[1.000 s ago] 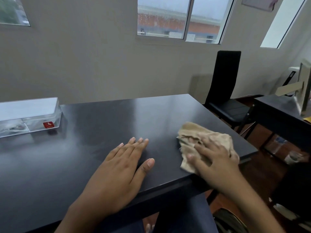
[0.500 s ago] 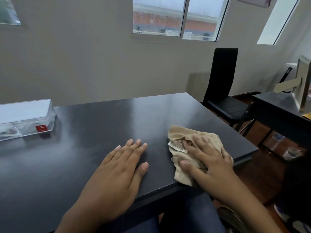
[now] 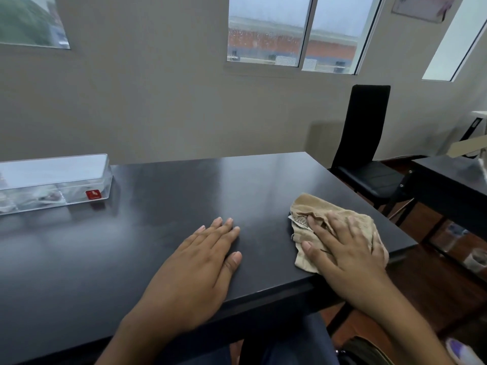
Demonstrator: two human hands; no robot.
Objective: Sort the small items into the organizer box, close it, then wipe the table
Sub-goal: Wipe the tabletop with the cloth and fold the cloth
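A crumpled beige cloth (image 3: pixel 311 206) lies on the black table (image 3: pixel 184 196) near its front right corner. My right hand (image 3: pixel 342 248) presses flat on the cloth, fingers spread over it. My left hand (image 3: pixel 200 270) rests palm down on the bare tabletop, fingers together, holding nothing. The clear organizer box (image 3: pixel 52 180) sits at the far left with its lid down and a red latch (image 3: pixel 93 194) on its front; small items show dimly inside.
A black chair (image 3: pixel 366 143) stands past the table's right side. A second dark table (image 3: pixel 453 183) is at the far right. The table's front edge runs just under my hands, with the floor beyond the right corner.
My right hand slid the cloth leftward along the front edge, then back a little to the right. My left hand stayed flat in place.
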